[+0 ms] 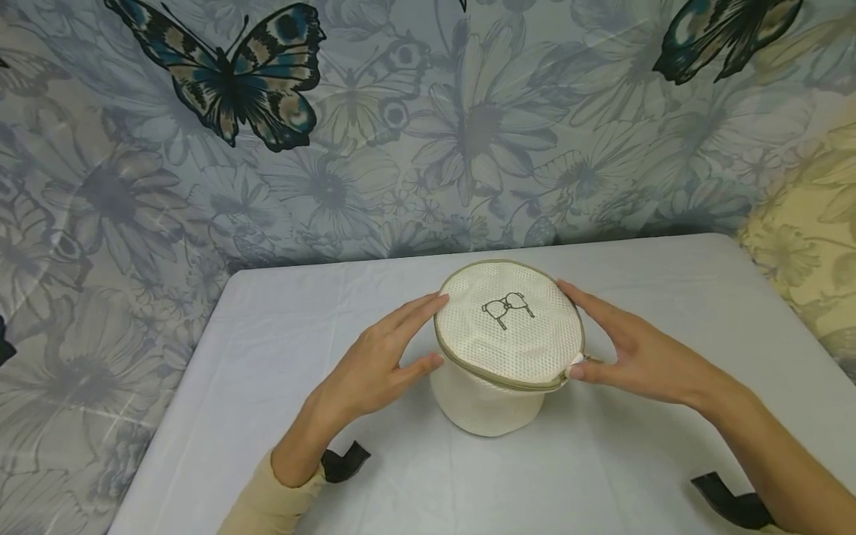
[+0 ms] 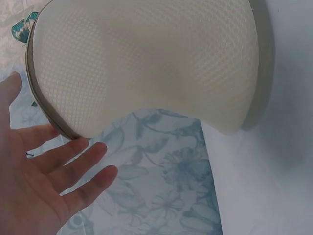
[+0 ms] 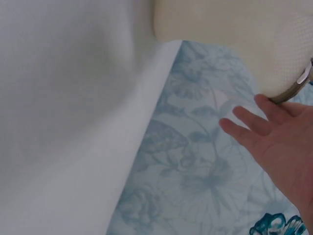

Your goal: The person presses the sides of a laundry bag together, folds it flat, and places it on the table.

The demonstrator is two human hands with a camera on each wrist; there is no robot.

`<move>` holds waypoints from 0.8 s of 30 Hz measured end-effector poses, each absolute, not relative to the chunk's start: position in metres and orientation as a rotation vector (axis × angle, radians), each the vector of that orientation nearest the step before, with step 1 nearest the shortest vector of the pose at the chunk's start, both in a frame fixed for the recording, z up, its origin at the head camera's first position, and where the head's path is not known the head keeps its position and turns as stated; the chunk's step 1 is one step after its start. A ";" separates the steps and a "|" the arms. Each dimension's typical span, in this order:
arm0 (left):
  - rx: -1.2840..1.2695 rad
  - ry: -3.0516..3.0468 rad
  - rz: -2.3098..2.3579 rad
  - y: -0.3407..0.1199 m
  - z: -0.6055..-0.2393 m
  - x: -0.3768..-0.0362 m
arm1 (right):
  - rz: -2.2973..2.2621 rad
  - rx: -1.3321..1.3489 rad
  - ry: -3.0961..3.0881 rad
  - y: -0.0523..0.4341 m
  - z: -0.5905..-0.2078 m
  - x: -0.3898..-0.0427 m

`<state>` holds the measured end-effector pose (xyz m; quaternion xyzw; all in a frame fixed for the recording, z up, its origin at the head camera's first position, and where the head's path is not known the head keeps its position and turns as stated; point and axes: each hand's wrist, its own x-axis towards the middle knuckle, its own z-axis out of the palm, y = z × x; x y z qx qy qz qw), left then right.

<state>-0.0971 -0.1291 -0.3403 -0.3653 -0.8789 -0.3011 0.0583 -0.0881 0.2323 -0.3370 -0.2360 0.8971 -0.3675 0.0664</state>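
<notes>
Mesh laundry pouch point(image 1: 504, 349) standing upright at table point(image 1: 267, 357) centre, long axis vertical, zippered lid tilting toward viewer. Left hand point(image 1: 374, 364) flanking at 9 o'clock, right hand point(image 1: 631, 349) at 3 o'clock, both equally near. Fingers extended, touching rim; thumb resting by zipper pull point(image 1: 576, 364). Floral backdrop point(image 1: 468, 126) hanging at 12 o'clock; nothing blocking.

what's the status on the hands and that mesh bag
Left hand open, fingertips on the bag's rim. Right hand open, touching the zipper side. Mesh laundry bag upright on the table, zipped. Nothing in the way.
</notes>
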 end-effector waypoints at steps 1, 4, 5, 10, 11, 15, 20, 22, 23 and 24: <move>-1.100 -2.654 -0.920 -0.128 -0.341 -0.097 | -1.117 -0.704 2.700 0.232 -0.337 -0.088; -1.073 -2.624 -0.956 -0.126 -0.342 -0.097 | -1.146 -0.702 2.695 0.231 -0.338 -0.086; -1.067 -2.615 -0.976 -0.125 -0.342 -0.097 | -1.157 -0.707 2.695 0.231 -0.339 -0.086; -1.053 -2.585 -1.141 -0.123 -0.342 -0.097 | -1.224 -0.773 2.716 0.229 -0.340 -0.086; -1.049 -2.580 -1.180 -0.123 -0.342 -0.097 | -1.259 -0.780 2.712 0.228 -0.340 -0.087; -0.992 -2.590 -1.339 -0.123 -0.339 -0.095 | -1.452 -0.734 2.674 0.224 -0.341 -0.089; -0.825 -2.595 -1.569 -0.119 -0.337 -0.090 | -1.591 -0.584 2.602 0.220 -0.338 -0.089; -0.738 -2.590 -1.683 -0.117 -0.336 -0.088 | -1.625 -0.533 2.556 0.218 -0.337 -0.088; -0.690 -2.590 -1.748 -0.116 -0.335 -0.087 | -1.641 -0.511 2.532 0.217 -0.337 -0.088; -0.647 -2.592 -1.806 -0.116 -0.335 -0.087 | -1.654 -0.493 2.512 0.216 -0.337 -0.087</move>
